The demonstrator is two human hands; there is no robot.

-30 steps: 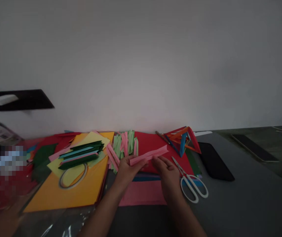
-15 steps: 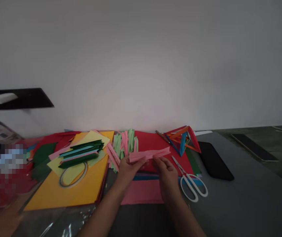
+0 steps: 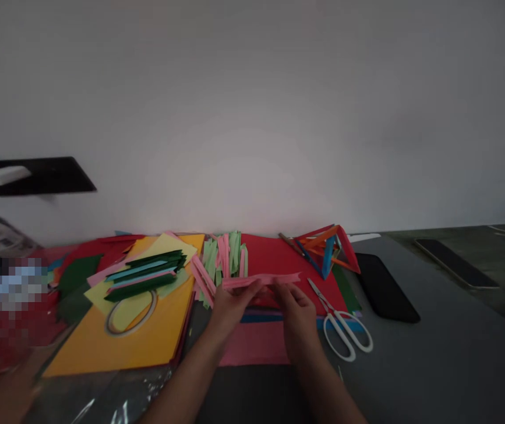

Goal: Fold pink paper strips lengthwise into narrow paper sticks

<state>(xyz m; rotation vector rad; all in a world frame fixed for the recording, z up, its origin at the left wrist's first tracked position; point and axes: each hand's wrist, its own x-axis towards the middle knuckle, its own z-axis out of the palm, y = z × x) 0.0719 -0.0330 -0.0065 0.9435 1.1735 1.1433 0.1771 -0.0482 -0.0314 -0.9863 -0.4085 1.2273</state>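
A folded pink paper strip [image 3: 279, 278] stretches crosswise between my two hands, above the red and pink paper sheets. My left hand [image 3: 233, 301] pinches it left of its middle, thumb on top. My right hand [image 3: 294, 298] is closed on it a little to the right, fingers bent. Under my hands lie a red sheet [image 3: 274, 253] and a pink sheet [image 3: 254, 347]. White-handled scissors [image 3: 338, 321] rest beside my right hand, blades pointing away. Beyond my left hand is a pile of light green strips [image 3: 234, 253] with pink strips among them.
At left, dark green folded strips [image 3: 146, 274] and a tape roll [image 3: 115, 327] lie on orange-yellow paper [image 3: 146, 350]. A paper triangle frame [image 3: 352, 250] stands back right, near a black case [image 3: 385, 288] and a phone [image 3: 455, 262]. A wall [image 3: 252, 118] rises behind.
The pink strip has turned flatter, showing a narrower side, and its left end has shifted slightly left. Both hands stay pinched on it.
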